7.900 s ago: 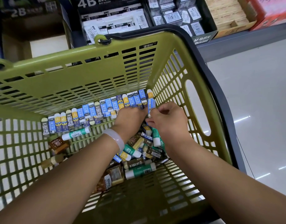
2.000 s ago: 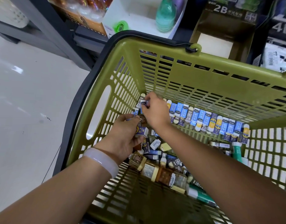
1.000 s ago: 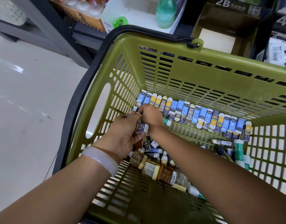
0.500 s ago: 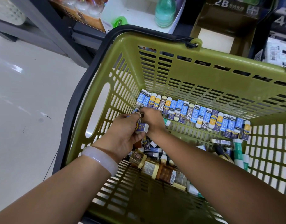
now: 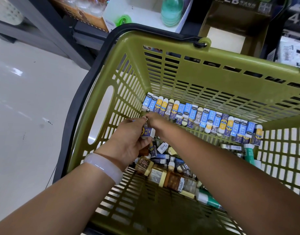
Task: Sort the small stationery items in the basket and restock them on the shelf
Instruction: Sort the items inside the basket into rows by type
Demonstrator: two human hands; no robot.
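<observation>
Since two seconds ago the right hand [image 5: 156,120] has drawn back from the far-left corner of the olive-green slatted plastic basket [image 5: 188,68] and now sits low against the left hand [image 5: 129,141], both meeting just left of the frame's centre; over the last half second almost nothing has shifted. Curled fingers of the left hand grasp a small navy-and-white wrapped eraser [image 5: 148,132], its white end poking out toward the right. Its wrist carries a pale translucent bangle [image 5: 104,166]. At the top of that hand, the right hand's fingertips meet the left thumb around something small, but what they pinch is too hidden to tell. Along the basket's far wall, a neat row of blue, yellow and dark-wrapped erasers [image 5: 203,118] stands on end, running from the upper-middle of the frame toward the right edge. Below the hands, in the lower-middle of the frame, lies a loose heap of unsorted erasers, brown-labelled bottles and small items [image 5: 164,168], with green-and-white glue sticks [image 5: 249,153] at the right. A black handle [image 5: 88,77] curves round the basket's left rim. Beyond it, at the top of the frame, a shelf shows a brown cardboard display box marked 2B [image 5: 234,16] and a translucent green bottle [image 5: 171,11]. Glossy white floor [image 5: 27,99] fills the left side.
</observation>
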